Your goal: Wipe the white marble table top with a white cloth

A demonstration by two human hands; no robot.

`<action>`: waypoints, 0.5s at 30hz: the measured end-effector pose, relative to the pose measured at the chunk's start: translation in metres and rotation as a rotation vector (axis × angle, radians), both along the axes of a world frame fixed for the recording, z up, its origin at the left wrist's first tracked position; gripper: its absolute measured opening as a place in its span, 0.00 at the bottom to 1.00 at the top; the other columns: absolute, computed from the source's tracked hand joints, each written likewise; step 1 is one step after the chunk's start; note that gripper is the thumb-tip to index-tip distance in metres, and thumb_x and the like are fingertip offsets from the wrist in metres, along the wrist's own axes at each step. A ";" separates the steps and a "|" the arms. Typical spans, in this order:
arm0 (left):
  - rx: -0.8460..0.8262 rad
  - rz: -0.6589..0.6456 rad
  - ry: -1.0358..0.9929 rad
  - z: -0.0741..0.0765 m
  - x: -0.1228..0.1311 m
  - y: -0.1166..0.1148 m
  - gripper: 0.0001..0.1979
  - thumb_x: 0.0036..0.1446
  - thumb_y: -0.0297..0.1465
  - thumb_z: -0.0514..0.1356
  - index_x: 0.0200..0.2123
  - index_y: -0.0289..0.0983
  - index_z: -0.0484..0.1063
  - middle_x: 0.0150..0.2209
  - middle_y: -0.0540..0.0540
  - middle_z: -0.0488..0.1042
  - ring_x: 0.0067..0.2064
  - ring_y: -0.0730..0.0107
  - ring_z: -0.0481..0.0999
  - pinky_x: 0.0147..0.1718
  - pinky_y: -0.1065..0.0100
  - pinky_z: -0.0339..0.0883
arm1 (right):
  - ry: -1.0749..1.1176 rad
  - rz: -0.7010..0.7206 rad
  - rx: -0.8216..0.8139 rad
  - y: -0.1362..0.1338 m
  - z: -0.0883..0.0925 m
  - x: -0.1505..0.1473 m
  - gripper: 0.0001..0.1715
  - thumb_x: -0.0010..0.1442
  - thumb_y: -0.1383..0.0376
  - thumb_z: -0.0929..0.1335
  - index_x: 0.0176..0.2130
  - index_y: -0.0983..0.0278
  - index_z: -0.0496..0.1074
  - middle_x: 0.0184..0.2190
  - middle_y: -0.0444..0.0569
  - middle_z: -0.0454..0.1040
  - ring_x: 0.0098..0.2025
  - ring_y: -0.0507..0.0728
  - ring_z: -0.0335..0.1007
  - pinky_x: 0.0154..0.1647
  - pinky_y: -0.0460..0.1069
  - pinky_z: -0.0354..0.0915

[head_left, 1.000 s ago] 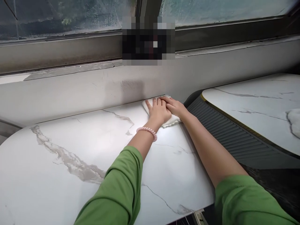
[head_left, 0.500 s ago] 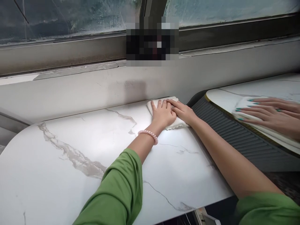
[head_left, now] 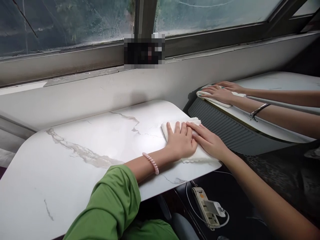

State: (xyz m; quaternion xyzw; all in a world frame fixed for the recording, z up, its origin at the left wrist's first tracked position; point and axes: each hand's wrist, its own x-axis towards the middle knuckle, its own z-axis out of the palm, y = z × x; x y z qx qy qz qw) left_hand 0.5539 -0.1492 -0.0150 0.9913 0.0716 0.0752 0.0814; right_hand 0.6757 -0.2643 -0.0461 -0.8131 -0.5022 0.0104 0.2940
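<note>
A folded white cloth (head_left: 197, 154) lies near the right edge of a white marble-patterned table (head_left: 82, 146). My left hand (head_left: 180, 141) presses flat on it, fingers stretched out and together; a pink bead bracelet circles that wrist. My right hand (head_left: 208, 141) lies flat on the cloth beside it, fingers extended toward the left hand. Both arms wear green sleeves.
Another person's two hands (head_left: 221, 91) press a white cloth on a second marble table (head_left: 275, 83) to the right. A window ledge (head_left: 100, 90) and window run along the far side. A power strip (head_left: 206, 208) with a plug and white cable lies on the dark floor below.
Both my hands and the cloth slid from the table's far edge by the wall toward me, to the near right edge. The other person's hands moved farther along the second table.
</note>
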 end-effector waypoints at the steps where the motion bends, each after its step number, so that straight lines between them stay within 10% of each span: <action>1: 0.000 -0.004 0.003 0.001 -0.007 -0.005 0.29 0.67 0.36 0.39 0.66 0.26 0.50 0.68 0.37 0.49 0.68 0.49 0.45 0.64 0.40 0.34 | 0.000 0.001 0.004 -0.005 0.000 -0.007 0.29 0.65 0.56 0.56 0.63 0.55 0.59 0.63 0.47 0.63 0.65 0.60 0.56 0.68 0.63 0.46; 15: 0.054 -0.035 0.040 0.006 -0.035 -0.019 0.30 0.66 0.37 0.39 0.66 0.26 0.49 0.68 0.35 0.49 0.68 0.47 0.46 0.63 0.36 0.38 | -0.083 0.013 0.015 -0.018 0.003 -0.043 0.28 0.66 0.60 0.56 0.63 0.57 0.58 0.63 0.49 0.63 0.64 0.61 0.58 0.66 0.65 0.50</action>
